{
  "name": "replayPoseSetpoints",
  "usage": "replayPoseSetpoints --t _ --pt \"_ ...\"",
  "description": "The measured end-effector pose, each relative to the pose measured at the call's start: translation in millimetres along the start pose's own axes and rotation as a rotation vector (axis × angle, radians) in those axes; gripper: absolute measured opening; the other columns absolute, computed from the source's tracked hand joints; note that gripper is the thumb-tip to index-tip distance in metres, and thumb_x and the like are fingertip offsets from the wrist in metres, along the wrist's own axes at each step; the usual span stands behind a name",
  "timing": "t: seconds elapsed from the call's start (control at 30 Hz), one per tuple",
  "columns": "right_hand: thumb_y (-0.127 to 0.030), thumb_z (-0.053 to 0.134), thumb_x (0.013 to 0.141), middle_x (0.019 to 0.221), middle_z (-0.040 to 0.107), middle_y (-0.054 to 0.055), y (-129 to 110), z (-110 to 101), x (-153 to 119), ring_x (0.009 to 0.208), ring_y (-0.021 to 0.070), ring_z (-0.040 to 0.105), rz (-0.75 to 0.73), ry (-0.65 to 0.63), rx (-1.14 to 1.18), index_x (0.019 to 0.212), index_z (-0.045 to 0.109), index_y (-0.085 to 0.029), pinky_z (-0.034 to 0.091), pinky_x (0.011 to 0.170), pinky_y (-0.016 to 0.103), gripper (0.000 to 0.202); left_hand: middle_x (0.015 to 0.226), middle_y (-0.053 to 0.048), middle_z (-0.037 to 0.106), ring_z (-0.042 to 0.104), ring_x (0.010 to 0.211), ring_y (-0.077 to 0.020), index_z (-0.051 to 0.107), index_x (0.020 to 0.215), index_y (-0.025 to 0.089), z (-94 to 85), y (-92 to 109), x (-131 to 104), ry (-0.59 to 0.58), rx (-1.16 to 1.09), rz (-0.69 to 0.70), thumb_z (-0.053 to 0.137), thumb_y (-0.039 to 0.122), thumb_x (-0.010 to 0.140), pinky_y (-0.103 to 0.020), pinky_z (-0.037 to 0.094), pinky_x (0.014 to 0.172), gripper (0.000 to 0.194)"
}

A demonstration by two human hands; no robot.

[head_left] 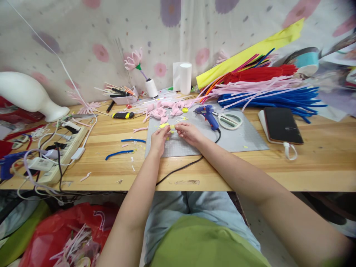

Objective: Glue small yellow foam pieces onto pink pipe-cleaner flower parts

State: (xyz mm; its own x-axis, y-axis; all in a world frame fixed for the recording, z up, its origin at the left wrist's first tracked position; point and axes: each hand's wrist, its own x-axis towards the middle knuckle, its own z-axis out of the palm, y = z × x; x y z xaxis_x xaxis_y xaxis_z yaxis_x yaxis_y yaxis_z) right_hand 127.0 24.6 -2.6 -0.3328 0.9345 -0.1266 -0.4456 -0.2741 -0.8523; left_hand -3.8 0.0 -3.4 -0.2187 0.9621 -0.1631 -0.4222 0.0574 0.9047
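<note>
My left hand (159, 141) and my right hand (189, 134) meet over a grey cutting mat (239, 139). Both have their fingertips pinched on a small yellow piece (172, 128), paper-like but too small to make out fully. More yellow scraps (164, 125) lie by my left fingertips. Just beyond are pink fuzzy pipe-cleaner petals (158, 113) and a little yellow bit (185, 110). A blue glue gun (208, 115) rests on the mat to the right of my right hand, beside white-handled scissors (230, 121).
Bundles of blue pipe cleaners (269, 98) and red ones (261, 73) are piled at the back right. A black-covered device (282, 124) lies right. Left are a cabled power strip (66, 152) and a utility knife (122, 115). The glue gun's cord (180, 169) crosses the table's front.
</note>
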Motion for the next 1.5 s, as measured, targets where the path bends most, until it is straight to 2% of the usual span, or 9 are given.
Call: replayPoseSetpoints --t 0.13,0.27,0.47,0.67,0.83,1.0,1.1,1.3,1.5 --pt "-0.023 0.074 0.053 0.056 0.049 -0.005 1 0 1 0.049 0.0035 0.04 0.003 -0.012 -0.038 0.063 0.056 -0.015 0.025 0.042 0.018 0.022 0.08 -0.005 0.069 0.064 0.085 -0.0134 0.07 0.074 0.013 1.0 -2 1 -0.009 -0.009 0.041 0.074 0.025 0.061 -0.029 0.044 0.089 0.018" --pt "-0.022 0.073 0.053 0.055 0.048 -0.005 0 1 1 0.048 0.0035 0.037 0.007 -0.034 -0.054 0.063 0.057 -0.015 0.024 0.042 0.019 0.02 0.074 -0.002 0.068 0.062 0.073 -0.0088 0.068 0.068 0.013 2.6 0 1 -0.006 -0.073 0.035 0.072 0.02 0.064 -0.028 0.045 0.088 0.008" --pt "-0.021 0.072 0.052 0.056 0.048 -0.005 -4 0 0 0.049 0.003 0.039 0.015 -0.059 -0.028 0.063 0.056 -0.014 0.021 0.041 0.017 0.021 0.077 -0.005 0.069 0.063 0.076 -0.0109 0.068 0.072 0.013 1.7 3 1 -0.011 -0.082 -0.04 0.065 0.024 0.073 -0.029 0.045 0.088 0.012" --pt "-0.021 0.071 0.055 0.052 0.049 -0.005 -3 -2 3 0.045 0.0023 0.037 0.03 -0.092 -0.083 0.063 0.057 -0.013 0.02 0.039 0.017 0.018 0.076 -0.005 0.069 0.063 0.076 -0.0111 0.069 0.072 0.011 1.9 1 0 -0.059 -0.054 -0.053 0.069 0.02 0.069 -0.027 0.045 0.085 0.01" --pt "-0.021 0.072 0.054 0.051 0.049 -0.006 -2 -3 3 0.044 0.0021 0.039 0.067 -0.091 -0.088 0.064 0.057 -0.013 0.024 0.04 0.016 0.02 0.078 -0.005 0.069 0.063 0.075 -0.0104 0.068 0.064 0.01 3.8 0 1 -0.002 -0.087 -0.033 0.069 0.013 0.067 -0.028 0.045 0.085 0.004" --pt "-0.022 0.073 0.058 0.068 0.061 -0.004 -5 3 -1 0.047 0.0029 0.045 0.082 -0.086 -0.053 0.08 0.054 -0.017 0.033 0.044 0.017 0.03 0.072 -0.003 0.068 0.062 0.07 -0.0084 0.069 0.067 0.011 5.4 0 1 0.039 -0.165 -0.025 0.065 0.01 0.07 -0.025 0.046 0.082 0.006" --pt "-0.025 0.075 0.058 0.063 0.058 -0.007 -4 8 -3 0.046 0.0043 0.046 0.09 -0.099 -0.093 0.084 0.05 -0.02 0.035 0.043 0.017 0.036 0.069 -0.002 0.067 0.061 0.066 -0.0073 0.069 0.066 0.012 5.6 1 1 0.072 -0.182 -0.008 0.064 0.01 0.07 -0.024 0.046 0.079 0.007" --pt "-0.033 0.072 0.063 0.058 0.052 -0.007 5 12 2 0.044 0.0034 0.045 -0.079 -0.019 -0.246 0.07 0.051 -0.017 0.032 0.039 0.017 0.028 0.07 -0.003 0.067 0.062 0.069 -0.0096 0.069 0.066 0.012 6.6 -3 0 0.062 -0.15 0.031 0.068 0.012 0.066 -0.027 0.045 0.082 0.0" --pt "-0.028 0.065 0.072 0.056 0.053 -0.006 3 12 4 0.043 0.0038 0.046 -0.117 0.093 -0.292 0.068 0.048 -0.018 0.033 0.038 0.016 0.02 0.067 -0.004 0.067 0.065 0.071 -0.0119 0.066 0.066 0.012 7.5 0 -4 0.001 -0.129 -0.051 0.062 0.024 0.075 -0.026 0.048 0.079 0.016"
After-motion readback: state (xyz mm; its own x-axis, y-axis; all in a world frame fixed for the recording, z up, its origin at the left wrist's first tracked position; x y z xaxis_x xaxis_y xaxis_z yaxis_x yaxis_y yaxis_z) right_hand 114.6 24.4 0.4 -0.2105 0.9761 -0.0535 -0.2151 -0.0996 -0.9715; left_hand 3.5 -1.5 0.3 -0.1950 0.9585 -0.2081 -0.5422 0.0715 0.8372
